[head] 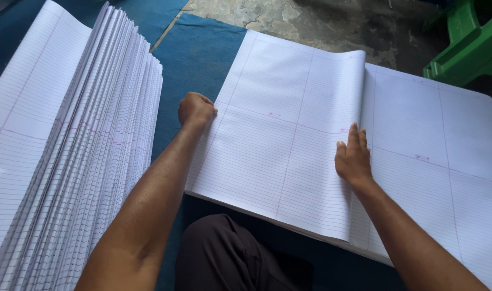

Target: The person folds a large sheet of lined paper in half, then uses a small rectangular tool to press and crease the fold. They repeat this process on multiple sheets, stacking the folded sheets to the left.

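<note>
A large ruled sheet (281,134), white with fine blue lines and thin pink rules crossing it, lies folded over on a blue mat (195,59), its folded edge curling up at the far right where it rolls back over the flat ruled sheets (445,156) spread out beneath and to the right. The left hand (196,109) is closed into a fist and presses down on the left edge of the folded sheet, knuckles on the paper; its grip is shut tight with nothing seen inside it. The right hand (353,159) lies flat near the folded sheet's right edge, fingers (354,137) straight, together and pointing away, palm down on the paper; its grip is wide and holds nothing, only pressing. Both bare forearms reach in from the near edge. To the left, apart from the hands, stands a thick fanned stack of ruled sheets (95,161), its many edges stepped like a staircase and its top sheet slanting off to the far left. Between the arms at the near edge shows a knee in dark cloth (224,253). Beyond the mat lies a worn grey concrete floor (321,21), and at the far right corner stands a green plastic piece of furniture (469,46).
</note>
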